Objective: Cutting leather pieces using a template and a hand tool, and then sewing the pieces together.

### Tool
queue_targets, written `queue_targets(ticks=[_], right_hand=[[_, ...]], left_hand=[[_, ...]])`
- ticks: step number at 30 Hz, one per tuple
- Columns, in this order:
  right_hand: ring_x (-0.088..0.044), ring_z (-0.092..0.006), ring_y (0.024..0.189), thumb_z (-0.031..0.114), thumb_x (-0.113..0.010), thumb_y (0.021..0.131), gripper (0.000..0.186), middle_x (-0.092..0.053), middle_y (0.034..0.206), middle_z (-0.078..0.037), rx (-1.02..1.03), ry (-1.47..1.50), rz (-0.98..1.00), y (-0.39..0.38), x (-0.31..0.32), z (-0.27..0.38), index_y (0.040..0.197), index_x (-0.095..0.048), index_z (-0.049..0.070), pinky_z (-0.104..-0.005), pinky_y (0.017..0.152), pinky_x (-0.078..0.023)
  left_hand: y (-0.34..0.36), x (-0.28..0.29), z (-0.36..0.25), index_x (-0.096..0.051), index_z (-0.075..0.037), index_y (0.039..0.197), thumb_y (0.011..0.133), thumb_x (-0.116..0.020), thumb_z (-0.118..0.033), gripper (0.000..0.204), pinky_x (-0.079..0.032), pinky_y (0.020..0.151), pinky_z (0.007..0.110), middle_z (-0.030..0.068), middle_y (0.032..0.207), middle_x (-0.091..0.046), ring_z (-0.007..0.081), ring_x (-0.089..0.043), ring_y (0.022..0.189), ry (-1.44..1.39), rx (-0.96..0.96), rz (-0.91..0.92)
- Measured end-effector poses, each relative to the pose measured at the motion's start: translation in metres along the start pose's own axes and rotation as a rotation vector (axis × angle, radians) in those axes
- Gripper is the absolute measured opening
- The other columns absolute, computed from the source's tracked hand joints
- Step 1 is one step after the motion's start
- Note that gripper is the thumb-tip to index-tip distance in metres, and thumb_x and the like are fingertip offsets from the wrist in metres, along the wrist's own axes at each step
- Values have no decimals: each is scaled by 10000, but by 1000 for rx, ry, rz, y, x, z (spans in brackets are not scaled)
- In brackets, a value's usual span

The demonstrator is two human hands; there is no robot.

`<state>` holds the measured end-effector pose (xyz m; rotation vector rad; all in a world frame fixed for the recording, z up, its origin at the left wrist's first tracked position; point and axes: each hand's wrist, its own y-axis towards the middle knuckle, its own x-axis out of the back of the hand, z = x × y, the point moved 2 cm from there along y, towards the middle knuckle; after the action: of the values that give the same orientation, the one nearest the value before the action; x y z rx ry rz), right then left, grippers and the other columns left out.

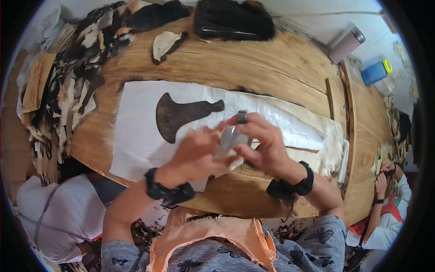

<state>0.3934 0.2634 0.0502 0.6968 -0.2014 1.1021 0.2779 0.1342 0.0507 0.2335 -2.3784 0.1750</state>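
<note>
In front of my chest both hands meet over a small silvery-grey, box-like object (231, 137), blurred, with a pale part below it. My left hand (197, 149) is curled against its left side, smeared by motion. My right hand (265, 140) grips it from the right, fingers bent over its top; a dark patterned metal band (242, 118) sits on one finger. Just beyond my left hand lies a dark fan-shaped metal blade (179, 115) with a narrow stub handle. It rests flat on a white sheet (131, 136) that has fur showing along its edge.
The wooden table (272, 59) carries a heap of fur scraps (81, 59) at left and a folded black fur (233, 20) at the back. A pink flask (346, 44) and blue bottle (377, 73) stand at far right. People sit at left (63, 213) and right (389, 217).
</note>
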Motion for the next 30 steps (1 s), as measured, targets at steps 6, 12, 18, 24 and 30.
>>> queue_targets(ticks=[6,12,18,24,30], right_hand=[[-575,-281,617,152,-678,690,205,-601,732,-63,-105,-616,82,-26,48,-36,884,-652,92,-389,537,-452],[-611,-328,863,159,-630,726,422,-567,1165,-86,-339,-646,259,-48,62,-64,1147,-610,163,-402,716,-504],[-599,-318,967,186,-621,796,451,-526,1280,-86,-438,-535,234,-48,62,-72,1238,-544,141,-362,793,-494],[-598,-304,994,154,-632,796,467,-534,1273,-106,-401,-564,206,-51,56,-71,1251,-538,111,-345,827,-481],[-601,-300,977,118,-624,773,491,-543,1254,-111,-554,-533,210,-43,45,-57,1255,-530,102,-351,823,-478]], left_hand=[[-39,87,124,-649,-65,913,817,-576,-120,133,-444,833,379,122,978,-628,313,-565,941,487,135,-566],[-72,136,209,-613,-168,1177,819,-578,-221,364,-472,718,342,116,829,-652,275,-619,764,415,588,-599],[-60,139,195,-639,-125,1146,794,-625,-94,353,-362,592,213,-24,687,-456,74,-411,637,35,642,-487],[-46,143,198,-675,-130,1084,754,-637,-49,342,-329,539,233,-47,634,-388,75,-379,585,134,553,-480],[-37,161,234,-679,-189,1074,731,-647,-76,362,-354,543,293,24,579,-386,129,-415,554,204,448,-426]])
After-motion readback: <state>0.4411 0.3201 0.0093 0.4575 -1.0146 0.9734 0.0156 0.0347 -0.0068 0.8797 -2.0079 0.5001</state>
